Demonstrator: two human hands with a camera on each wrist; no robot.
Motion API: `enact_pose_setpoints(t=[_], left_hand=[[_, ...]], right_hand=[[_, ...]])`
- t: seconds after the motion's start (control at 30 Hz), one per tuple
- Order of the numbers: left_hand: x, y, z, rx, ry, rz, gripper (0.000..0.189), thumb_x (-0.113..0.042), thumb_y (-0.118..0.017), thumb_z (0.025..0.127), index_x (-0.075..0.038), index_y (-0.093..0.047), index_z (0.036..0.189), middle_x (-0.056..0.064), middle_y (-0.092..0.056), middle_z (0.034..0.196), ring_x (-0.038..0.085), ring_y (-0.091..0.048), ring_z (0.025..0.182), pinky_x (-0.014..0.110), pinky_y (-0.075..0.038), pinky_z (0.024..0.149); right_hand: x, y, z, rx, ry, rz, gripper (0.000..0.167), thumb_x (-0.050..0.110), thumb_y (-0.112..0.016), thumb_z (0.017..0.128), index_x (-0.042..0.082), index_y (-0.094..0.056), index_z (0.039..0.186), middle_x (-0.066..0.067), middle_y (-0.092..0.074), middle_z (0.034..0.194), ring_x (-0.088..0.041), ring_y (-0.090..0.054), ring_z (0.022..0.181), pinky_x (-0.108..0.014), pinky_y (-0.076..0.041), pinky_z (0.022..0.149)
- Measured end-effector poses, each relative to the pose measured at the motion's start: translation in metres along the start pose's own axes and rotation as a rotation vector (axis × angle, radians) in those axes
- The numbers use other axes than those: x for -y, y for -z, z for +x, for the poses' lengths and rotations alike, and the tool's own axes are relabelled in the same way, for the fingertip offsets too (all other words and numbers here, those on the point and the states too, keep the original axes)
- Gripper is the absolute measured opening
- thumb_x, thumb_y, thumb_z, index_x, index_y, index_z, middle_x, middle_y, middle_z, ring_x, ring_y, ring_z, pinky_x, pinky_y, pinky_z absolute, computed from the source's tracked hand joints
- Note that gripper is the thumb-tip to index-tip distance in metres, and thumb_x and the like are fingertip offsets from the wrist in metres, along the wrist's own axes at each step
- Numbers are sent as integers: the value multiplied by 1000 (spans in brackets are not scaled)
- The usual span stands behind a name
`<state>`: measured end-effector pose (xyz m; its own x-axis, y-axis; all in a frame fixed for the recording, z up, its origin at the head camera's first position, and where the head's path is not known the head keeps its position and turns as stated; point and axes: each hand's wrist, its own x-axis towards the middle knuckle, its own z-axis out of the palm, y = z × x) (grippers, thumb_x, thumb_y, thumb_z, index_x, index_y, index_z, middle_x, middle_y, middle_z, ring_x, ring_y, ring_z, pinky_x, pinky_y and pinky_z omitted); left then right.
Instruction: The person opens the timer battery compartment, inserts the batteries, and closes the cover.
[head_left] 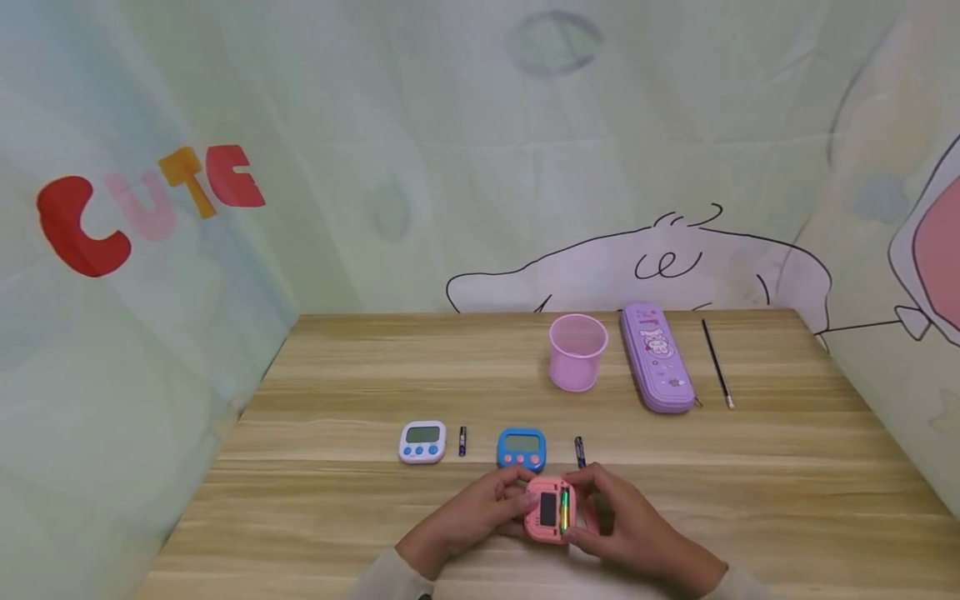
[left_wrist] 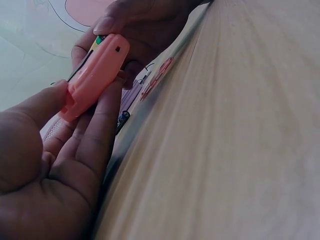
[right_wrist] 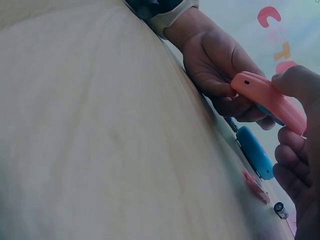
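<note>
- Two hands are nearest: the left hand (head_left: 474, 514) has its fingers bent beneath the pink timer (head_left: 534, 518) and its thumb on top; the right hand (head_left: 633, 527) pinches the timer's right side with finger and thumb, a narrow grip.
- There are three timers in all. The pink one is held between the hands, just above the table (head_left: 337, 367), back upward; its longer side runs near to far.
- One green battery (head_left: 565, 510) lies in the slot at its right, its long axis also near to far, beside a dark rectangle (head_left: 548, 509).
- One pink piece (head_left: 590, 515) is mostly hidden by the right hand from above; both wrist views show it lying on the table.
- The blue timer (head_left: 522, 448), just beyond, lies face up with three buttons.
- Two dark batteries lie on the table, pointing roughly away from the person: one (head_left: 580, 451) right of the blue timer, one (head_left: 462, 441) between the blue and white timers.
- The white timer (head_left: 423, 442) is at left, face up, also with three buttons.
- Farther back stand one cup (head_left: 575, 367), one purple case (head_left: 657, 358) and one pencil (head_left: 717, 363), the last two lying lengthwise.
- The right wrist view alone shows blue on the pink timer's underside.
</note>
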<state>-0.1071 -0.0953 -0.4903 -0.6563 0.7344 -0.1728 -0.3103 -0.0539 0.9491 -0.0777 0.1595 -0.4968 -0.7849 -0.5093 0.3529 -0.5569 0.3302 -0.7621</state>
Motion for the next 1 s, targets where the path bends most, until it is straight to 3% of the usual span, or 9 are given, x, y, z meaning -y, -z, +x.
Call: enact_pose_setpoints(t=[0.47,0.73,1.0], left_hand=[[-2,-2,-2,-25,22,-7,35,-14,-56,100,3,-49,129,20,-66,109,29,-68,96,40,-58,84],[0,-2,-1,-22,22,-1,36,-13,-58,98,4,-49,128,21,-66,109,29,-68,96,40,-58,83],[-1,-2,-1,-17,31,24,36,-16,-58,99,3,-49,129,20,-66,111,27,-68,96,39,-58,83]], right_hand=[[7,-6,-3,47,-140,149,45,27,-73,89,25,-45,124,6,-60,117,-16,-56,93,-26,-52,76],[9,-8,-3,19,-105,137,47,16,-75,86,20,-46,122,4,-59,107,-14,-55,81,-24,-51,62],[8,-5,-4,6,-101,65,48,25,-77,85,25,-48,124,8,-59,101,-12,-55,77,-23,-50,59]])
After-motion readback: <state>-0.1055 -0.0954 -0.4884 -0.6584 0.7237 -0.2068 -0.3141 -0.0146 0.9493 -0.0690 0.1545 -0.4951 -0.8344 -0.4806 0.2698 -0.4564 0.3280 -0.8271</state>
